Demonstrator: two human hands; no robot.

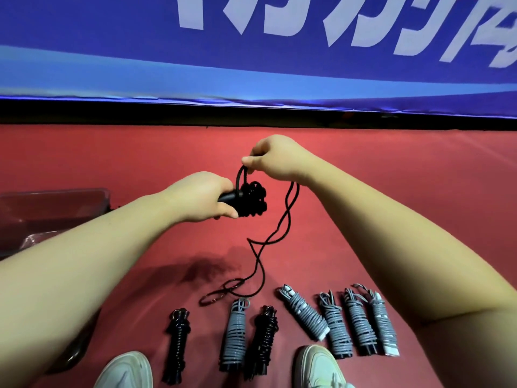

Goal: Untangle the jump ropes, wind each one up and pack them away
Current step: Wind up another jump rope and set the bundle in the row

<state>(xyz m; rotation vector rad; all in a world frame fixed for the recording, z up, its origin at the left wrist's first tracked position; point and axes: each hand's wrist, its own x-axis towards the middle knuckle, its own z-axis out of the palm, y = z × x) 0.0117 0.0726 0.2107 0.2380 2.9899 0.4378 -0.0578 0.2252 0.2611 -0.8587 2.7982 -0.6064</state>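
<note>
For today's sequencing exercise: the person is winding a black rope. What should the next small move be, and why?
Probably the right hand carries its pinched rope round the handles in the left hand: slack trails to the floor.

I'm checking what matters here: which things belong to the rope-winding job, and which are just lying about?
Job: black rope, held by left hand and right hand; grey wound ropes; black wound ropes; clear box, probably for packing.
Lying about: blue banner; white shoes.
</note>
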